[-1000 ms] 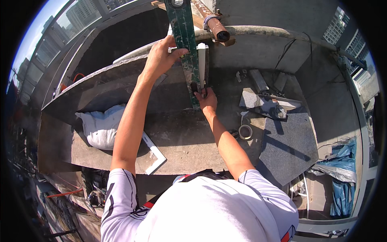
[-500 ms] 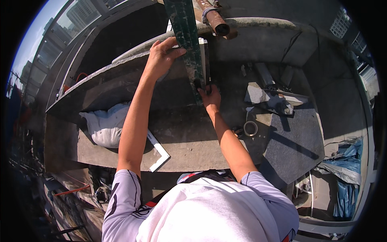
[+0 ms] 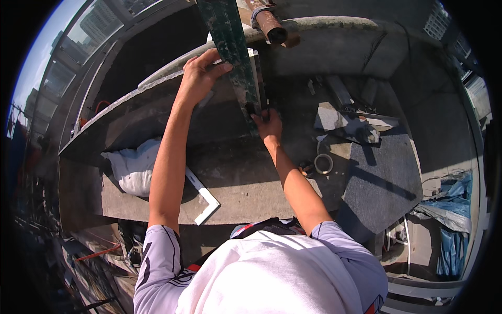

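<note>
A long green metal bar [image 3: 232,57] stands upright against the concrete parapet [image 3: 157,89], with a white strip [image 3: 256,73] running along its right side. My left hand [image 3: 201,76] grips the bar's left edge high up, fingers wrapped over it. My right hand [image 3: 267,123] holds the bar's lower end, where it meets the concrete ledge [image 3: 235,178].
A rusty pipe end [image 3: 272,26] juts out above the bar. A white sack [image 3: 133,167] and a white angle piece [image 3: 201,193] lie on the ledge at left. A tape roll [image 3: 323,163], stone scraps [image 3: 345,123] and a dark slab [image 3: 381,178] sit at right. Blue sheeting [image 3: 449,214] lies far right.
The view has shifted slightly, and the bar and both hands now sit a little higher and further right in the picture. Both hands keep their hold on the bar.
</note>
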Demonstrator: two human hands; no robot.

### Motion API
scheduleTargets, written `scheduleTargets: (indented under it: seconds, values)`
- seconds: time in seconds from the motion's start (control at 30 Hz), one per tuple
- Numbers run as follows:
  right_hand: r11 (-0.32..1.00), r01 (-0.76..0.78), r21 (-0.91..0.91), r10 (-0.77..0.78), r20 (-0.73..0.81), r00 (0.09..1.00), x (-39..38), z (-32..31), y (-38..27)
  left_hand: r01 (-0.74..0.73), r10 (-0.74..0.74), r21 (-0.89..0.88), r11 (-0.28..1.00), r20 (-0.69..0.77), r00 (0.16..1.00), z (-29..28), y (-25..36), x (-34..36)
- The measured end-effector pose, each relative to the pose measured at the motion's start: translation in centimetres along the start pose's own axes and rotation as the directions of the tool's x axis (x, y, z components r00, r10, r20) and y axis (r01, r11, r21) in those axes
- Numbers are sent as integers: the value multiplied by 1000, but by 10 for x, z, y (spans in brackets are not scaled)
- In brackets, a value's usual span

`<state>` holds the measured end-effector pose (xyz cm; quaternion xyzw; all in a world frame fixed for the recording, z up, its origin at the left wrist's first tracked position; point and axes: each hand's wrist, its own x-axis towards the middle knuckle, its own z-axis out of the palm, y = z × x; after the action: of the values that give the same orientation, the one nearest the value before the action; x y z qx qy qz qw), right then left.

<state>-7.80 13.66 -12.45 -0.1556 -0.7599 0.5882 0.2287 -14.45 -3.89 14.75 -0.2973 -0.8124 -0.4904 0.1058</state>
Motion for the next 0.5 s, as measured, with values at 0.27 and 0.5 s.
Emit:
scheduleTargets:
  seconds: [0.27, 0.5]
  values:
    - [998, -38, -40, 38, -1, 999, 3, 0, -4, -101, 92, 364, 926, 42, 995, -2, 3, -6]
    - [999, 8, -31, -9, -30, 1000, 3, 1, 3, -184, 163, 579, 795, 89, 983, 11, 6, -7]
